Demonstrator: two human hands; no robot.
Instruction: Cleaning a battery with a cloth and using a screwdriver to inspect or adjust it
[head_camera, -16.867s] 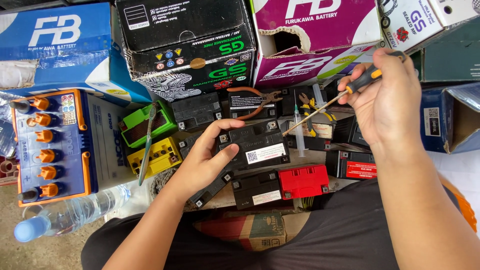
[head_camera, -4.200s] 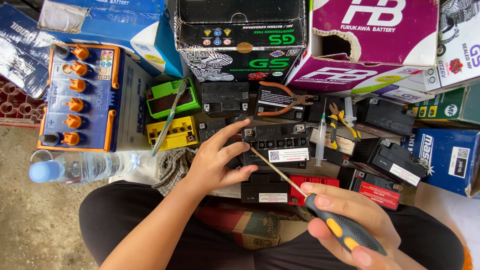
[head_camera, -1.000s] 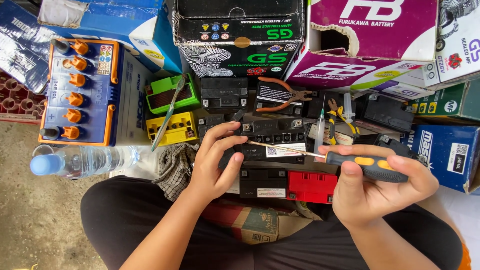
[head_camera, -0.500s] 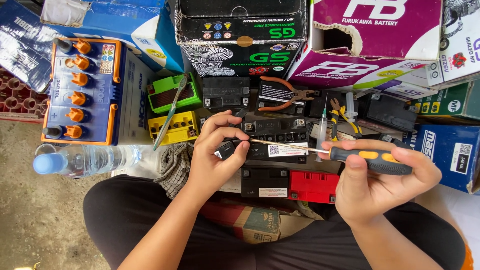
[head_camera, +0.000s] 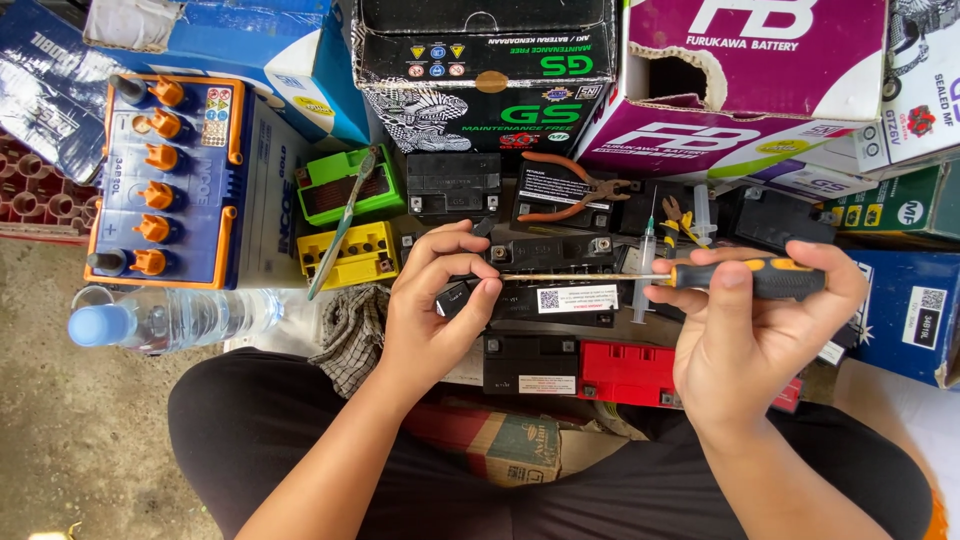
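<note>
Head view: we record the left hand (head_camera: 425, 310) closed on a small black part (head_camera: 458, 297), thumb and curled fingers (head_camera: 470, 240) pinching it just in front of a black battery (head_camera: 560, 290) that lies among others on the floor. We record the right hand (head_camera: 755, 335) wrapped around the black-and-orange handle of a screwdriver (head_camera: 745, 278); its thin shaft runs level toward the left hand, and the tip meets the small black part (whether it sits in a slot, we cannot tell). Both hands are therefore occupied, neither open.

Around them we note a red battery (head_camera: 625, 372) just below the black one, near the person's lap. A large blue battery (head_camera: 160, 180) with orange caps stands well to the left, a clear water bottle (head_camera: 175, 318) lying beside it. A green battery (head_camera: 345, 185) and a yellow battery (head_camera: 345, 255) sit between these and the hands. Orange-handled pliers (head_camera: 565, 187) rest on further black batteries behind, and cardboard boxes (head_camera: 480, 75) line the rear.
</note>
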